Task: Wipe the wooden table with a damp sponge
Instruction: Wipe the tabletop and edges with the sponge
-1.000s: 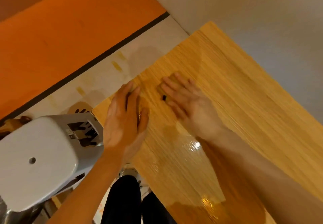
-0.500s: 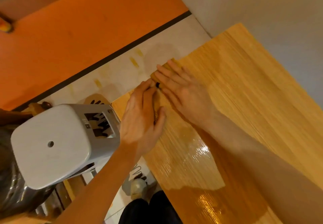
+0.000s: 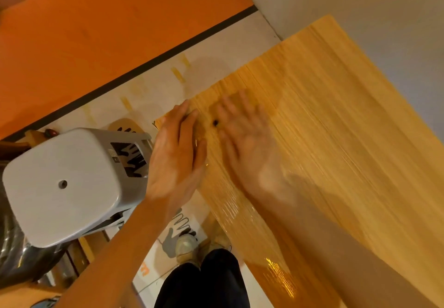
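Both hands are lying flat, fingers spread: the right hand (image 3: pixel 247 144) is sliding inward from the bench (image 3: pixel 336 127) edge, sponge unseen, the left hand (image 3: pixel 175 153) staying at the edge.

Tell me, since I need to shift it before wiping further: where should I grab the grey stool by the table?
Probably by the rim of its seat, coming from above. The stool stands upright on the floor left of the table, its flat top facing up; the left hand is the nearer one. The small centre hole looks too narrow to grip.
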The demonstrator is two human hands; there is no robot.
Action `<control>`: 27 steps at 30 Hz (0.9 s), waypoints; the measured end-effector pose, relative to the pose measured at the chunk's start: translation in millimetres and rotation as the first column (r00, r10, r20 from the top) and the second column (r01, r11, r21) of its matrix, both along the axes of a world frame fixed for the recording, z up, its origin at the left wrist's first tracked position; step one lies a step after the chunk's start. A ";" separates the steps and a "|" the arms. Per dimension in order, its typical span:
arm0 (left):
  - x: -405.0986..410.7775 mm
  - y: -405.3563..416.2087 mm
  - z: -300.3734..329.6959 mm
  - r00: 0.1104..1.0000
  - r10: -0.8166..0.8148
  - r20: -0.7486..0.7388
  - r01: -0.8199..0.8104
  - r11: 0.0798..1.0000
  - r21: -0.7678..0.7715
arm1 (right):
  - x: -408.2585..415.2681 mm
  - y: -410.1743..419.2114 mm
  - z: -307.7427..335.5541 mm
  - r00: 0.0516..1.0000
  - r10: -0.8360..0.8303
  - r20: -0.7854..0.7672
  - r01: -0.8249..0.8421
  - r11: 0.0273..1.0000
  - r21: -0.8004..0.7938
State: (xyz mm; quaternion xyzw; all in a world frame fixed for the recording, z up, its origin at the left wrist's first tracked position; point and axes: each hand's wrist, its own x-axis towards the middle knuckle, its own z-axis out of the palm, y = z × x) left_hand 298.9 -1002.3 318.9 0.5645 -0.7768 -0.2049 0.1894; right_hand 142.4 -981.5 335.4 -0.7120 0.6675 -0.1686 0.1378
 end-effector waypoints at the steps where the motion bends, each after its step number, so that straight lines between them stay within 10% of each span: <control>1: 0.9 0.1 -1.2 1.000 -0.010 0.004 0.010 1.000 -0.010 | 0.2 8.9 0.5 0.994 0.108 -0.027 -0.107 0.994 0.017; 3: 0.6 -1.4 -3.2 0.999 -0.037 0.038 0.039 0.998 -0.045 | -28.7 8.4 1.7 0.985 0.172 -0.015 -0.171 0.985 0.029; 10: -0.3 -0.5 -10.0 0.995 -0.060 0.085 0.068 0.993 -0.094 | -101.6 -3.4 5.6 0.768 -0.633 0.096 0.630 0.774 0.063; 18: -1.7 -2.5 -13.4 0.996 -0.068 0.050 0.074 0.988 -0.133 | 14.6 57.8 -0.1 0.995 -0.087 0.054 0.088 0.996 -0.008; 21: -2.2 -2.2 -15.7 0.999 -0.053 -0.004 0.051 0.986 -0.158 | -59.8 49.1 2.8 0.951 -0.310 0.023 0.308 0.950 0.052; 24: -3.8 -0.1 -17.0 0.998 -0.034 -0.058 0.023 0.985 -0.173 | -101.6 46.7 10.1 0.700 -0.706 0.108 0.703 0.708 0.068; 27: -4.9 -0.9 -15.1 0.996 -0.030 -0.080 0.017 0.987 -0.159 | -44.3 55.3 6.9 0.673 -0.727 0.138 0.725 0.685 0.072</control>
